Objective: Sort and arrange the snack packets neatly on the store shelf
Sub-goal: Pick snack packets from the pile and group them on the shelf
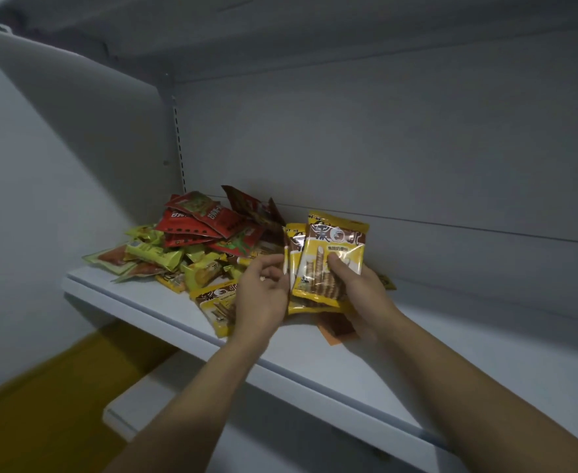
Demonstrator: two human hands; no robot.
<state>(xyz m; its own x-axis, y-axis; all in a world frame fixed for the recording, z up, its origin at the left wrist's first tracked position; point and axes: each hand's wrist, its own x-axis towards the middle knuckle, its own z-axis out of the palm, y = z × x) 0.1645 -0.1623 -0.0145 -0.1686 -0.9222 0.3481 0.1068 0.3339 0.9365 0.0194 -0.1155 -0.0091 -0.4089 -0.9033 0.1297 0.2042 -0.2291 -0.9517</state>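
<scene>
Shop interior. A white shelf (417, 353) with a slotted upright (177, 145) and plain back panel (383, 148) bore a loose heap of branded snack packets (192, 240); a second shelf (164, 397) stood below, over a yellow floor (41, 421).

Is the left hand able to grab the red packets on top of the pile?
Probably yes. The red packets lie uncovered on top, behind and left of the left hand, with nothing between them.
</scene>
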